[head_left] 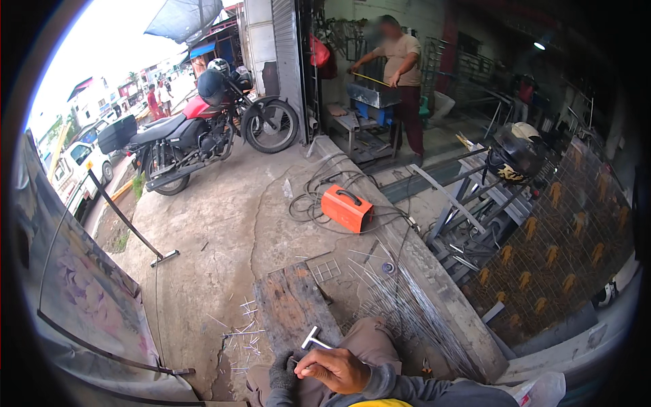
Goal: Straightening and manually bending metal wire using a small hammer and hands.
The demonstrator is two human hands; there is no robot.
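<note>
Your left hand (282, 374) and right hand (339, 372) are at the near end of the board (295, 302). Small sticks (245, 333) lie to its left, rods (434, 319) to its right; beyond, a box (347, 209) sits on the ground (217, 251), with a motorcycle (203, 136) farther back, left.

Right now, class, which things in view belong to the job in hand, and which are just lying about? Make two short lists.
Likely part of the job, being close by:
T-shaped metal piece, at the right hand
wooden board, ahead of the gloved left hand
short metal pieces, left of the board

Likely just about, untouched:
orange box
motorcycle
floral sheet
</note>
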